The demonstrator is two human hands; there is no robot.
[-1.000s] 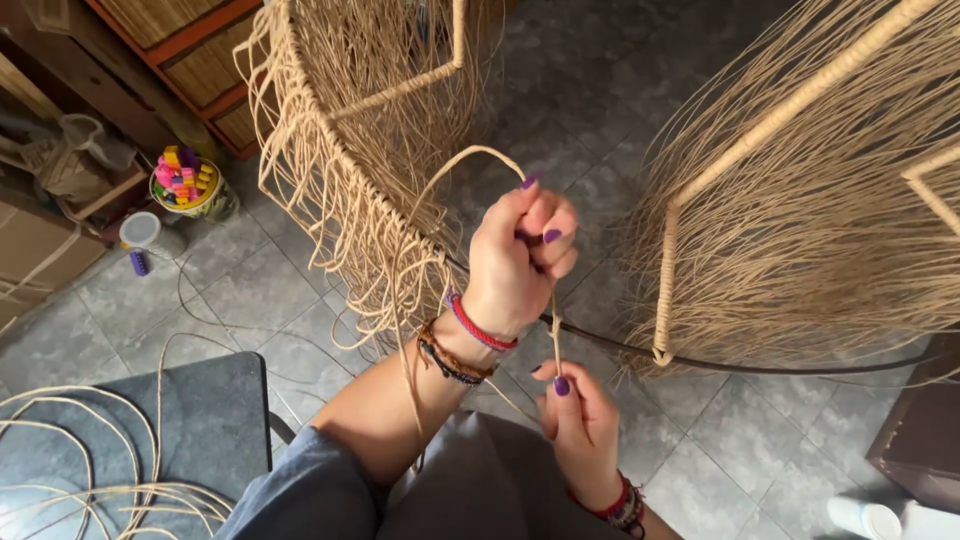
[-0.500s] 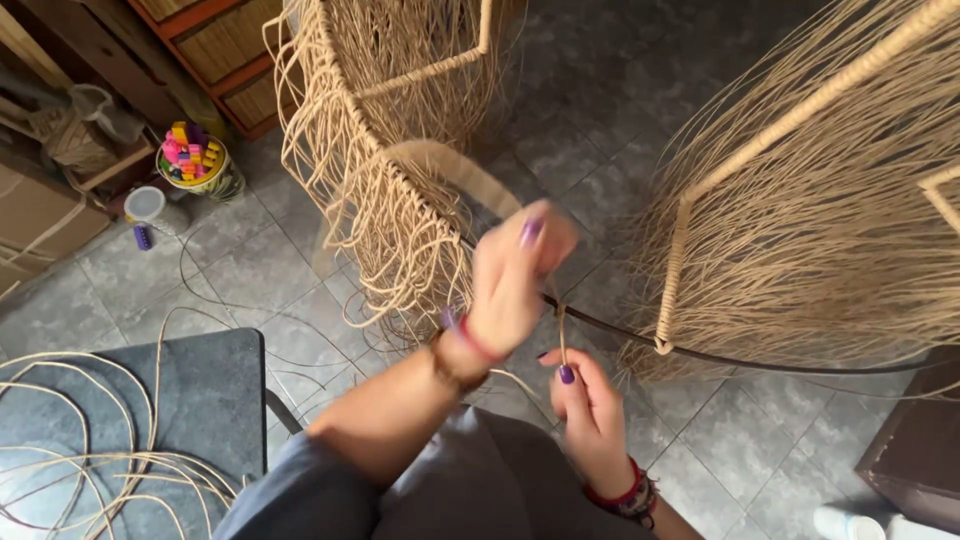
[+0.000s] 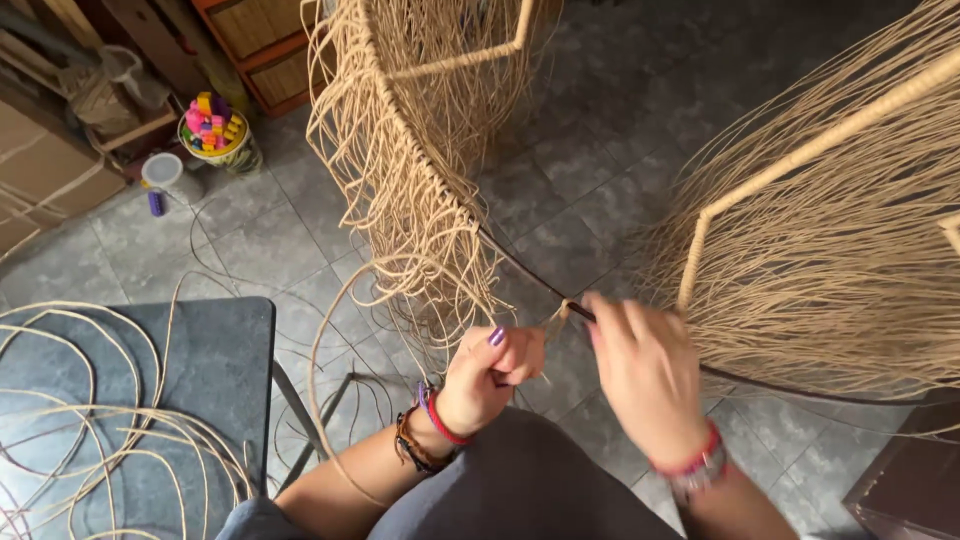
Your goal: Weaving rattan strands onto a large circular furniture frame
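Right hand (image 3: pixel 648 378) blurred, hiding where cane strand (image 3: pixel 556 318) meets hoop (image 3: pixel 520 268).

A single view is given, taken from a camera worn on the head and aimed steeply down. The left hand (image 3: pixel 490 375) and right hand (image 3: pixel 645 375) are seen close beneath it, low in the frame. The grey tiled floor (image 3: pixel 600 150) is seen farther off, filling the upper part. No second view is provided.
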